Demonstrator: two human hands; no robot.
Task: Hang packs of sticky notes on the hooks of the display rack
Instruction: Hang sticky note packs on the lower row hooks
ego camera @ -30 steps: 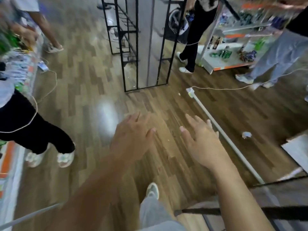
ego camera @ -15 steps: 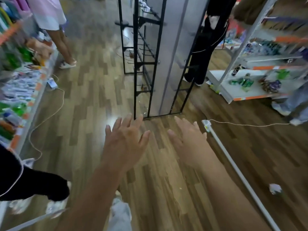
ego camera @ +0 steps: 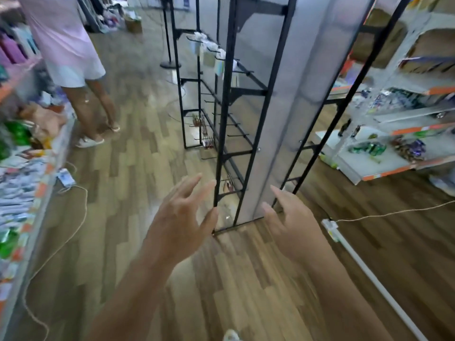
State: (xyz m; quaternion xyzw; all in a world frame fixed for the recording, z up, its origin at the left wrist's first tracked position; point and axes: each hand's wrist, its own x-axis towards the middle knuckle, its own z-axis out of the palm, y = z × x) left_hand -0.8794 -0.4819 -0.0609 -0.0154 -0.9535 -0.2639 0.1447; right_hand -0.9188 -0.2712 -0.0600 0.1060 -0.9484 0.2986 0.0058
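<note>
Both hands are held out empty before the tall black metal display rack [ego camera: 227, 99] with its grey panel: the left hand [ego camera: 181, 217] and the right hand [ego camera: 294, 226] each have their fingers spread and relaxed, gripping nothing, above the brown wood-plank floor [ego camera: 246, 279]. A few pale, blurred packs of sticky notes [ego camera: 209, 59] hang high on the rack's left face, on the uppermost of its thin black hooks [ego camera: 237, 136], well above both hands. A person in a pink top [ego camera: 61, 38] stands at the left.

Glossy wood-plank floor [ego camera: 138, 193]; stocked left shelf [ego camera: 41, 190] and right shelf [ego camera: 384, 168] flank it; a cord [ego camera: 86, 200] lies across.
</note>
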